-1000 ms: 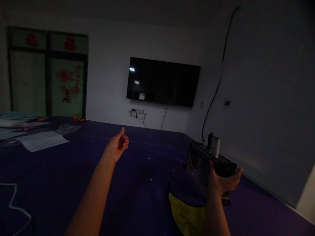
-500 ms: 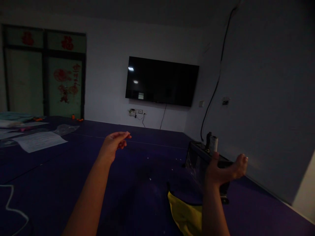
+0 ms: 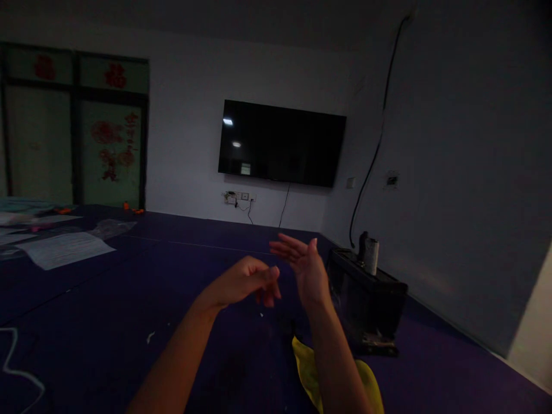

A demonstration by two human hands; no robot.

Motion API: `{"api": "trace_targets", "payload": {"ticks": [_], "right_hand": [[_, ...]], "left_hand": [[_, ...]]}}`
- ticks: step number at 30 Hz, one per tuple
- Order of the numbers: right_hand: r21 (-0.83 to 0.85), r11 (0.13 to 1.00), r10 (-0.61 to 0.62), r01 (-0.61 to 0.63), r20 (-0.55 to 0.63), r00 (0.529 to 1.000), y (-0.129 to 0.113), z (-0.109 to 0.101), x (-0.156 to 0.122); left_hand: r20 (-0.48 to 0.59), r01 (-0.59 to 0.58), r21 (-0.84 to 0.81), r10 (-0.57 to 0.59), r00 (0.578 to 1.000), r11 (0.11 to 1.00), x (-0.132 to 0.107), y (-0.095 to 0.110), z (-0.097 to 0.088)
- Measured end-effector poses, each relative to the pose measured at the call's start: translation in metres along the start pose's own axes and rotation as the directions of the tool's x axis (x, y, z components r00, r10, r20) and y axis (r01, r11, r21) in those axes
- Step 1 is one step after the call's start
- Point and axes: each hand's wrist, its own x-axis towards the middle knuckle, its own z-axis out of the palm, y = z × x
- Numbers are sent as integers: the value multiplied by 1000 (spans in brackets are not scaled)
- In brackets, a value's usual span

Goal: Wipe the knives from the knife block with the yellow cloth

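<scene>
My left hand (image 3: 244, 283) is raised over the purple surface (image 3: 202, 339), its fingers curled down under the thumb; I see nothing in it. Just to its right, my right hand (image 3: 307, 270) is open, with its fingers stretched out to the left and its thumb up. A small gap separates the two hands. Under my right forearm lies a yellow cloth-like item (image 3: 307, 368), partly hidden by the arm. Right of that hand stands a dark box (image 3: 366, 305), bearing a pale cylinder (image 3: 371, 256) and a dark upright object (image 3: 362, 247).
Papers (image 3: 66, 250) and clear plastic (image 3: 110, 227) lie at the left. A white cord (image 3: 23, 374) curves at the lower left. Small orange items (image 3: 137, 211) sit near the glass door (image 3: 112, 149). A television (image 3: 282, 144) hangs on the far wall; a black cable (image 3: 374, 158) runs down the right wall.
My right hand has swung left, off the front of the dark box, and turned its fingers leftward. My left hand has moved right and slightly down, so the hands are now close together.
</scene>
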Motion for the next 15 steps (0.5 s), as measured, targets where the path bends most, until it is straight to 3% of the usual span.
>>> {"api": "trace_targets", "payload": {"ticks": [2, 4, 9, 15], "right_hand": [[91, 980, 145, -175, 273, 951, 4, 17, -6], [71, 966, 204, -250, 389, 899, 7, 26, -11], [99, 961, 208, -258, 352, 913, 5, 27, -16], [265, 879, 287, -396, 370, 884, -2, 25, -12]], "left_hand": [[93, -6, 42, 2, 996, 999, 5, -7, 13], [109, 4, 68, -11, 994, 998, 10, -13, 21], [124, 11, 59, -18, 992, 998, 12, -17, 20], [122, 27, -18, -24, 992, 999, 8, -10, 15]]}}
